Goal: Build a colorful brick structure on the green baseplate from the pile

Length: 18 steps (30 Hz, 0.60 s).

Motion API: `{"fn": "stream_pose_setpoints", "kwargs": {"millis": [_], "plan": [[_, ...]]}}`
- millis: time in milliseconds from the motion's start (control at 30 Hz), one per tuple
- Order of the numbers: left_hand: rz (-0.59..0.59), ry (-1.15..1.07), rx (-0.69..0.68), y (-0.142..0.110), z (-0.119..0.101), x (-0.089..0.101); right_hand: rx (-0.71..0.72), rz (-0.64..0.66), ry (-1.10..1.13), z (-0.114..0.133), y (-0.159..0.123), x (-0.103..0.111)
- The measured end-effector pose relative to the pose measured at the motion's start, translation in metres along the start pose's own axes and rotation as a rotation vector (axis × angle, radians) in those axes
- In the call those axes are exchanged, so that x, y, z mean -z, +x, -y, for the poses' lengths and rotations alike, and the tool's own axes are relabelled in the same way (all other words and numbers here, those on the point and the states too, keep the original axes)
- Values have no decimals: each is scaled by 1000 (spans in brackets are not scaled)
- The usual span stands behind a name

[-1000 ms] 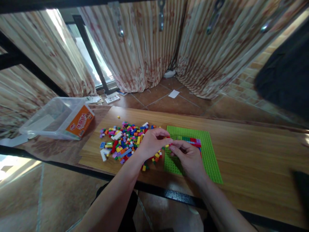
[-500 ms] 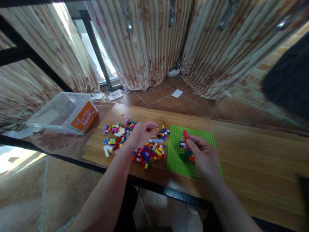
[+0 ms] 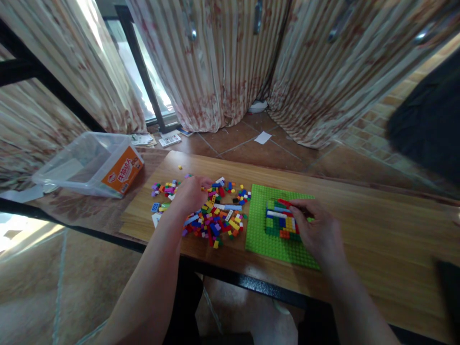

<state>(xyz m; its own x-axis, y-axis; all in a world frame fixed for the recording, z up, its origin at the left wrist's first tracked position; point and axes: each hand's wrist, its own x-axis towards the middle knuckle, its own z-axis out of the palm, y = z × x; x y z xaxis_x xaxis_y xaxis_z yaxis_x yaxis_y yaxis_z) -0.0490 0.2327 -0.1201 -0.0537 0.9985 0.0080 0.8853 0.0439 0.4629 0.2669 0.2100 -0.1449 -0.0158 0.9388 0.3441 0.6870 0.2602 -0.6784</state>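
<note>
Over the green studded baseplate (image 3: 257, 230), my right hand (image 3: 318, 223) pinches a long red brick (image 3: 285, 203) between thumb and fingers. The red brick lies at the far side of a low multicoloured brick build (image 3: 278, 223) on the plate; whether it is pressed down I cannot tell. White, blue, yellow, green and orange bricks show in that build, and my right hand covers its right end. My left hand (image 3: 190, 194) is down at the loose brick pile (image 3: 215, 223), its fingers bent and close together. Anything held between them is hidden.
A clear plastic bin (image 3: 86, 163) with an orange label stands left of the wooden board (image 3: 377, 230). One yellow piece (image 3: 180, 167) lies apart near the board's far edge. Striped curtains (image 3: 215, 72) hang beyond, and a sheet of paper (image 3: 263, 137) lies on the floor.
My left hand has moved left and lower into the pile. My right hand has shifted slightly right, and the red brick has gone from raised and tilted to lying along the build.
</note>
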Motion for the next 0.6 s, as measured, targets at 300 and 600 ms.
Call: {"fn": "stream_pose_setpoints", "kwargs": {"millis": [300,600], "plan": [[-17,66,52,0,0,2,77,102,5,-4,-4,-1],[-31,-152,-172,-3,-36,-17,61,156,-7,-1,-9,-10]]}}
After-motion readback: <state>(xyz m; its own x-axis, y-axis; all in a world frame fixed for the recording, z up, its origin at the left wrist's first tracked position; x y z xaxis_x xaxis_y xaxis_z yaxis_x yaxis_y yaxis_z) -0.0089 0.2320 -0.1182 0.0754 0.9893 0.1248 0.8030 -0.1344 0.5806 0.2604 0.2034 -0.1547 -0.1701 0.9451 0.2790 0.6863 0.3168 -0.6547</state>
